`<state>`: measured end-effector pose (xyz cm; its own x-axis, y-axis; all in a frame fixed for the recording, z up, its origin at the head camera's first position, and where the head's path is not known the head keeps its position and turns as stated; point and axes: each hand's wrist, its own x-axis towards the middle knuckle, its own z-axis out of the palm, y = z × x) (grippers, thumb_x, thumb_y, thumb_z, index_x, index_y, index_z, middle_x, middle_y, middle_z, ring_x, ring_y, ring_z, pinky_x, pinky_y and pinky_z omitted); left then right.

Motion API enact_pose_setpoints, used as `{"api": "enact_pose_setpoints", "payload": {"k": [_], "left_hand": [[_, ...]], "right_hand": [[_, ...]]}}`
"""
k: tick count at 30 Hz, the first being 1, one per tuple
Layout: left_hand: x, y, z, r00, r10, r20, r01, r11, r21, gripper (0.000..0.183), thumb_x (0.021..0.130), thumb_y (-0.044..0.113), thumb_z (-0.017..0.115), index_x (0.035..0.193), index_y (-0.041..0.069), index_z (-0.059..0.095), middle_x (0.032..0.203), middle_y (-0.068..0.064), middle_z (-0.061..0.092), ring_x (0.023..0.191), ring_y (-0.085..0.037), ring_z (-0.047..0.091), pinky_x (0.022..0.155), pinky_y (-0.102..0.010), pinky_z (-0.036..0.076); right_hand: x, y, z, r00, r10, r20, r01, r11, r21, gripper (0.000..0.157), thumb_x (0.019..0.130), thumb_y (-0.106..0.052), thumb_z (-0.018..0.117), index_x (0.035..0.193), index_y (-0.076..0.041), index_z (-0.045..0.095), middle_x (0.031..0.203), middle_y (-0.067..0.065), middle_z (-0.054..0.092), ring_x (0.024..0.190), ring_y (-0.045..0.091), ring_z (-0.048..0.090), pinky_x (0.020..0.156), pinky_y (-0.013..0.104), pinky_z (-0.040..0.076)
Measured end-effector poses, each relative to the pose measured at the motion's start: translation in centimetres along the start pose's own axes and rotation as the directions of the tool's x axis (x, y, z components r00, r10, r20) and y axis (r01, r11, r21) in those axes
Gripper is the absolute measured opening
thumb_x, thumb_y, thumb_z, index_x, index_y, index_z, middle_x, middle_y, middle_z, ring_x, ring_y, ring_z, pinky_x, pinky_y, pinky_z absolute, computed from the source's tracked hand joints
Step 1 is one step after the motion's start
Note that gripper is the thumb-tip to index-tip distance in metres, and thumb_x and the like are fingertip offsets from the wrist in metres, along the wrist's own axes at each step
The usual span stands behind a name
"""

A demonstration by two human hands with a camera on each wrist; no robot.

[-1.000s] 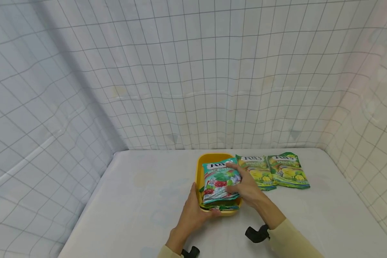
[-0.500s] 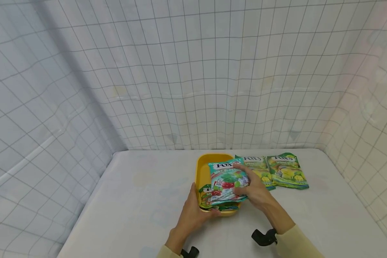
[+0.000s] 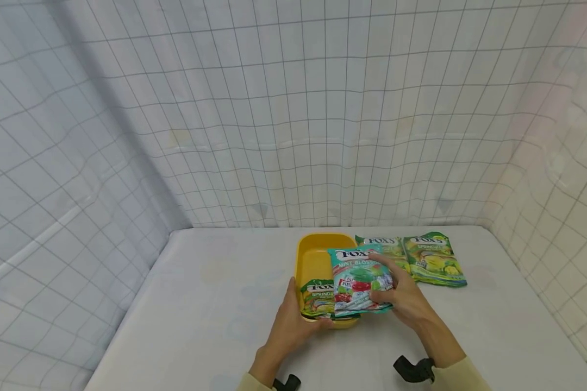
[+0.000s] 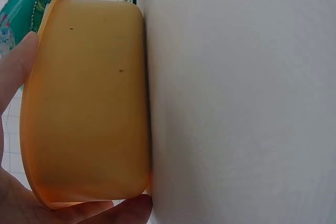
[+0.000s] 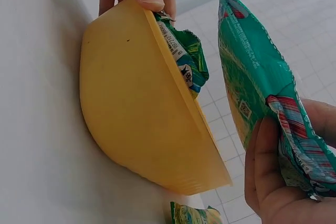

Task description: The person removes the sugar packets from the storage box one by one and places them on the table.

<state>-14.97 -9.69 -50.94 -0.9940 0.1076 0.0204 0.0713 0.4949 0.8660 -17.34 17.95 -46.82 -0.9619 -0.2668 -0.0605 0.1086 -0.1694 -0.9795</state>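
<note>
My right hand (image 3: 405, 296) grips a teal Fox's mint candy bag (image 3: 359, 279) by its right side, fingers behind and thumb in front. In the right wrist view the candy bag (image 5: 257, 77) is raised beside the tub, clear of its rim. My left hand (image 3: 291, 320) holds the near-left corner of a yellow plastic tub (image 3: 315, 260), thumb over the front rim. The left wrist view shows the tub's wall (image 4: 89, 103) with fingers wrapped round its edge. Inside the tub's near end lies a green Fox's candy bag (image 3: 317, 298), partly covered by the teal one.
Two green-yellow Fox's candy bags lie flat right of the tub: a nearer bag (image 3: 401, 255), partly hidden by the held one, and a farther bag (image 3: 434, 259). White gridded cloth (image 3: 293, 136) walls in the back and sides of the white table (image 3: 200, 304).
My right hand has carried the teal candy bag rightward from over the tub, uncovering the green bag and more of the tub's floor. The left hand stays put on the tub.
</note>
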Motion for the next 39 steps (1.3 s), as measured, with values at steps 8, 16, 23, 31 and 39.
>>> {"api": "enact_pose_setpoints", "payload": {"k": [8,16,23,31,39], "left_hand": [[0.0,0.0,0.0,1.0,0.016,0.001,-0.016,1.0,-0.015,0.133,0.068,0.055,0.091,0.162,0.006,0.011,0.146,-0.013,0.049,0.126,-0.028,0.051,0.111,-0.053,0.039],[-0.1,-0.1,0.1,1.0,0.014,0.003,-0.014,1.0,-0.014,0.133,0.069,0.055,0.091,0.162,0.006,0.009,0.146,-0.013,0.048,0.125,-0.027,0.051,0.11,-0.053,0.039],[-0.1,0.1,0.1,1.0,0.0,-0.001,0.0,1.0,-0.007,0.137,0.068,0.057,0.091,0.162,0.003,0.008,0.154,-0.018,0.041,0.134,-0.031,0.046,0.113,-0.054,0.036],[0.0,0.1,0.2,1.0,0.017,-0.006,-0.017,1.0,-0.02,0.134,0.068,0.056,0.091,0.162,0.006,0.01,0.145,-0.013,0.049,0.125,-0.027,0.051,0.11,-0.053,0.039],[0.0,-0.1,0.2,0.999,0.038,-0.014,-0.038,0.999,-0.025,0.131,0.067,0.056,0.092,0.161,0.008,0.014,0.137,-0.008,0.054,0.118,-0.023,0.053,0.106,-0.052,0.042]], "right_hand": [[-0.9,0.2,-0.9,0.999,0.012,-0.036,-0.012,1.0,-0.01,0.094,0.081,0.015,0.075,0.16,-0.015,0.033,0.161,0.021,0.022,0.124,0.031,0.053,0.091,0.035,0.055],[-1.4,0.7,-1.9,0.999,0.015,-0.049,-0.014,1.0,0.016,0.097,0.079,0.014,0.077,0.16,-0.015,0.032,0.161,0.022,0.022,0.121,0.024,0.058,0.091,0.036,0.056],[-1.7,1.3,-2.7,0.999,0.02,-0.048,-0.019,0.999,0.03,0.098,0.079,0.015,0.077,0.16,-0.014,0.03,0.161,0.023,0.022,0.121,0.027,0.058,0.09,0.039,0.056],[-2.5,1.6,-3.6,0.997,0.025,-0.072,-0.024,0.999,0.023,0.098,0.079,0.016,0.075,0.161,-0.013,0.029,0.16,0.024,0.023,0.118,0.024,0.06,0.089,0.037,0.057],[-3.2,1.7,-4.4,0.993,0.036,-0.11,-0.036,0.999,0.005,0.097,0.081,0.014,0.075,0.161,-0.014,0.029,0.159,0.025,0.024,0.114,0.021,0.063,0.086,0.037,0.058]]}}
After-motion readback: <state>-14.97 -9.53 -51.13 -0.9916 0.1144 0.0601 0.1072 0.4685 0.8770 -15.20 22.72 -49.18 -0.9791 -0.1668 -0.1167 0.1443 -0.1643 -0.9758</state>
